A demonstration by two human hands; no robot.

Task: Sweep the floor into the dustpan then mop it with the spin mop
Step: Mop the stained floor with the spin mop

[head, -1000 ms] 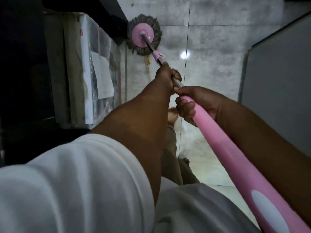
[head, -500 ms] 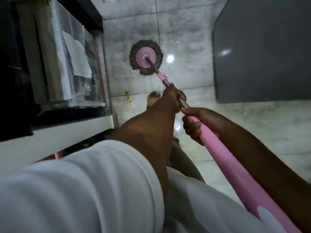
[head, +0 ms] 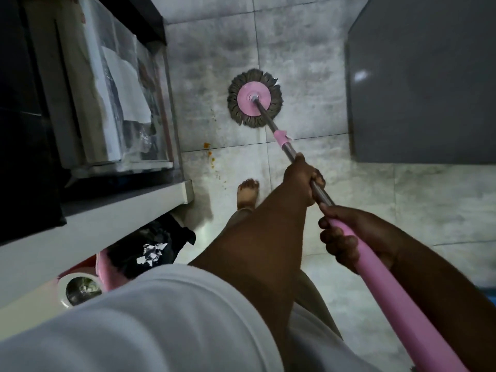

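Fingers (head: 318, 178) of left hand (head: 302, 181) clamped on steel shaft, right hand (head: 357, 234) wrapped round pink spin mop handle (head: 397, 299) — round grey-fringed mop head (head: 255, 98) flat on grey tiled floor (head: 308, 63), near orange stains (head: 210, 154).

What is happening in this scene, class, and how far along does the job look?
A person is mopping a tiled floor. The left hand grips the metal shaft of the spin mop, and the right hand grips its pink handle further back. The round mop head lies flat on the tiles. Orange spots near the bare foot are not yet wiped up.
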